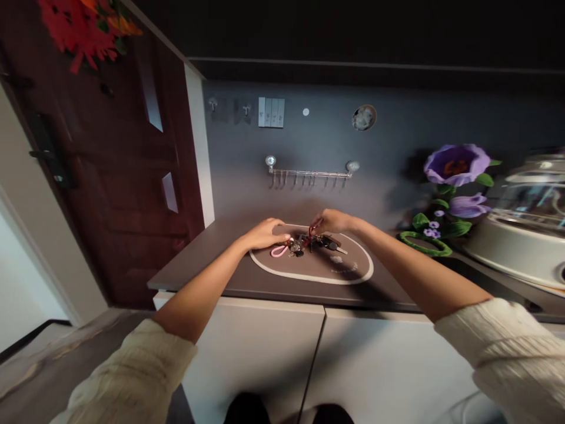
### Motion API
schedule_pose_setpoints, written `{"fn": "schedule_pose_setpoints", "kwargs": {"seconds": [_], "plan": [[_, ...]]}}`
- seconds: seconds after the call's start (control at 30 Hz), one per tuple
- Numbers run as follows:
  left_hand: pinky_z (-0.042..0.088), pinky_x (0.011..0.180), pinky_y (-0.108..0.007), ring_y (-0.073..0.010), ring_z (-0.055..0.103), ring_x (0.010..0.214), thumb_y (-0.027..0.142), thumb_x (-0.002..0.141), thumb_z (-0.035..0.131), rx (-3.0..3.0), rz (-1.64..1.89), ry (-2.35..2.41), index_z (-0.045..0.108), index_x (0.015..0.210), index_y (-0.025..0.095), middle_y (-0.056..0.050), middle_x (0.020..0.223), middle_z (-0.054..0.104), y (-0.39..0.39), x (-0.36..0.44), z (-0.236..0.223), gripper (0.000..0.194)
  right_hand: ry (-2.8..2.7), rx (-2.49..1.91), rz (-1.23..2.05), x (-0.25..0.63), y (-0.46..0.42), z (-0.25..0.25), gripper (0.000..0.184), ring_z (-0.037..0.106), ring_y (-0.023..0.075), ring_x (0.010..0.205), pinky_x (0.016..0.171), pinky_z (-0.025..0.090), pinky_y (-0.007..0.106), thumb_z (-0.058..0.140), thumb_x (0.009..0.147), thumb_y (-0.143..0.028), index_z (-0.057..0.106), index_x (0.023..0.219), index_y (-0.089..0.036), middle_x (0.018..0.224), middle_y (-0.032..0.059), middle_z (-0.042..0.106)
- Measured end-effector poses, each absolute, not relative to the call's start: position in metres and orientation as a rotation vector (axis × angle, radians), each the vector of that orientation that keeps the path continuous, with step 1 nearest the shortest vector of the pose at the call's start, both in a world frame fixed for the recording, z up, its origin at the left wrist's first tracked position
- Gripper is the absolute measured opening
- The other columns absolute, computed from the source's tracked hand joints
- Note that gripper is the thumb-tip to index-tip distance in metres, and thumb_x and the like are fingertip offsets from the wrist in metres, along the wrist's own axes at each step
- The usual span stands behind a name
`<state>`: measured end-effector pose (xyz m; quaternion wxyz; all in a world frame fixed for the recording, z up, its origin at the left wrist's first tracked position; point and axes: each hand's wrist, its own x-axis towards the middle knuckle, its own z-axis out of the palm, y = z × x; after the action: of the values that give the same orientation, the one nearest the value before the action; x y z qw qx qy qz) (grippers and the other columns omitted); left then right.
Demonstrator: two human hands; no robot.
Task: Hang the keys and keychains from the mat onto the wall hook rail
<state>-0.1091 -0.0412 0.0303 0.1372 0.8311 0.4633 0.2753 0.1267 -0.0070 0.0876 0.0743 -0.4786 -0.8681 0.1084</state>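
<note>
My right hand [333,221] is over the far side of an oval brown mat [282,270] with a pale rim, its fingers pinching a red strap [311,230] on a bunch of keys [329,242]. Those keys are dark, and one silver blade points to the right. To the left, my left hand [265,234] reaches in with thumb and forefinger apart, beside a second bunch of keys [296,247]. A pink loop strap [279,251] lies with that second bunch on the mat. Small parts between the two bunches are hard to tell apart.
On the wall above is a rail with several hooks [311,174]. Purple flowers [457,168] and a white appliance with a clear top [507,247] stand at the right. White cabinet doors [251,347] are below the counter; a dark red door [119,176] is at left.
</note>
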Motion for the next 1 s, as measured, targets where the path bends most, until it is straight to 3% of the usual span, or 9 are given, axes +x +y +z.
{"fn": "schedule_pose_setpoints", "kwargs": {"seconds": [0.13,0.27,0.4,0.53,0.73,1.0], "plan": [[0.043,0.074,-0.029,-0.0159,0.056,0.084,0.04,0.062,0.067,2.17,0.671,0.965,0.054,0.093,0.016,-0.004,0.091,0.059,-0.059,-0.106,0.053,0.041,-2.682,-1.342,1.015,0.125,-0.041,0.103,0.032,0.055,0.0121,0.06,0.058,0.041,0.023,0.073,0.054,-0.033,0.067,0.08,-0.015,0.066,0.0016,0.064],[0.037,0.054,-0.023,-0.0076,0.049,0.056,0.041,0.06,0.072,1.855,0.545,0.667,0.048,0.07,0.015,0.002,0.062,0.05,-0.074,-0.098,0.073,0.036,-2.338,-1.129,1.516,0.12,-0.07,0.102,0.035,0.054,0.0122,0.058,0.056,0.041,0.025,0.07,0.059,-0.045,0.061,0.068,-0.012,0.062,0.0046,0.061],[0.029,0.044,-0.022,-0.0038,0.03,0.04,0.066,0.068,0.048,1.583,0.766,0.62,0.028,0.049,0.017,0.006,0.042,0.026,-0.077,-0.089,0.07,0.056,-1.934,-0.927,1.616,0.121,-0.072,0.082,0.058,0.032,0.0065,0.038,0.04,0.03,0.021,0.035,0.071,-0.072,0.037,0.048,-0.018,0.039,-0.0037,0.035],[0.018,0.038,-0.022,-0.0038,0.018,0.035,0.078,0.067,0.022,1.363,0.941,0.669,0.017,0.044,0.019,0.006,0.035,0.015,-0.071,-0.087,0.042,0.063,-1.703,-0.857,1.674,0.128,-0.061,0.05,0.063,0.014,0.0052,0.033,0.034,0.017,0.02,0.016,0.07,-0.077,0.02,0.043,-0.021,0.033,-0.0062,0.016],[0.012,0.036,-0.022,-0.0035,0.013,0.032,0.081,0.062,0.017,1.189,0.969,0.684,0.012,0.042,0.02,0.006,0.033,0.013,-0.061,-0.098,0.003,0.065,-1.534,-0.769,1.744,0.143,-0.057,0.013,0.065,0.012,0.0048,0.031,0.033,0.013,0.02,0.01,0.067,-0.079,0.014,0.04,-0.02,0.032,-0.0058,0.014],[0.012,0.036,-0.022,-0.0036,0.013,0.031,0.081,0.063,0.019,1.162,0.993,0.692,0.011,0.042,0.019,0.006,0.032,0.013,-0.06,-0.099,0.001,0.065,-1.512,-0.75,1.731,0.146,-0.055,0.01,0.065,0.013,0.0048,0.031,0.033,0.013,0.02,0.01,0.066,-0.08,0.013,0.04,-0.02,0.031,-0.0055,0.015]]}}
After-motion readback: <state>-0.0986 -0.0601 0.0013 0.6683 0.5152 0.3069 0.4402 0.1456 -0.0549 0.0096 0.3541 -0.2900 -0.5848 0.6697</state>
